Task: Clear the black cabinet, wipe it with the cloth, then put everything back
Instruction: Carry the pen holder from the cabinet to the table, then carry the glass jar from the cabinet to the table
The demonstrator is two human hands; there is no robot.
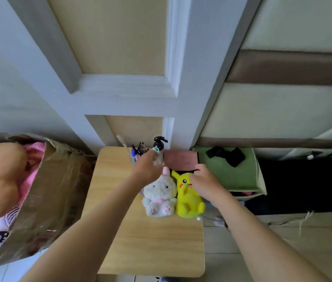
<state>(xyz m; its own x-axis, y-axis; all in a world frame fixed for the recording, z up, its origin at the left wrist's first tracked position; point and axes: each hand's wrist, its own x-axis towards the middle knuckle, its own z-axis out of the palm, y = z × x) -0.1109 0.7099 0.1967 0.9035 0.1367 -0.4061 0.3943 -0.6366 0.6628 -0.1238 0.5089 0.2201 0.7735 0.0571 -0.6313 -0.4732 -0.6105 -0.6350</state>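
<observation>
Your left grip (148,167) pinches a blurred item (158,157) behind yellow plush (187,198) | right grip (203,182) clamps plush | risk: wrist topples pens (138,150) behind it

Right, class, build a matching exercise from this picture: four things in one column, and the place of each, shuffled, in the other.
Things
1. fluffy yellow plush toy
2. big brown plush bear
3. black plastic pump bottle
4. small clear object with a green-and-white top

Places
A. at the far edge of the light wooden table
B. held in the left hand
C. inside the taped cardboard box
D. gripped at its head by the right hand

Pairs: 1-D, 2-C, 3-A, 4-B
</observation>
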